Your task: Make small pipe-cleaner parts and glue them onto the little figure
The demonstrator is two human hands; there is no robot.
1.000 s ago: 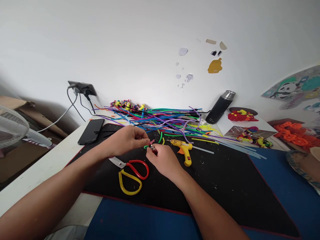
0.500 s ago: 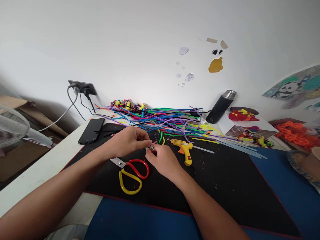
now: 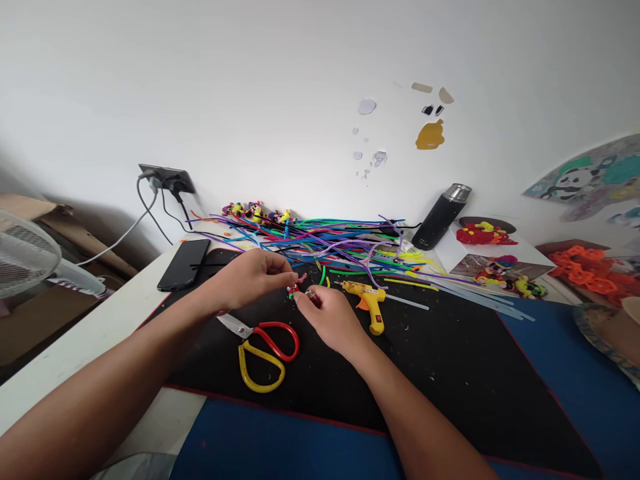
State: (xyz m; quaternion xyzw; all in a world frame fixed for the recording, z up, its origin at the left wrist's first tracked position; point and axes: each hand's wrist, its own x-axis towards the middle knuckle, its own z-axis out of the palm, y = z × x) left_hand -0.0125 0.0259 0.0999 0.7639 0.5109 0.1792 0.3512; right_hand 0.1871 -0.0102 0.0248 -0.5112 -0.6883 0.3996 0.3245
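Pinching small red, green and pink craft piece between fingertips of left hand and right hand, more exposed than moments ago, apparently repositioned for closer handling; with yellow plastic glue gun right of right hand, red-and-yellow-handled metal scissors below left.

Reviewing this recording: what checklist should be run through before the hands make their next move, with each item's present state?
1. Small red, pink and green piece held: ok, at the fingertips of the left hand and right hand.
2. Piece fully visible: not ok, fingers cover part of it.
3. Metal scissors with red and yellow handles set down: ok, on the black mat with red edging.
4. Scissor blades shut: cannot tell, the left wrist hides the tips.
5. Yellow glue gun with orange trigger set down: ok, on the mat.
6. Glue gun nozzle cool: cannot tell.
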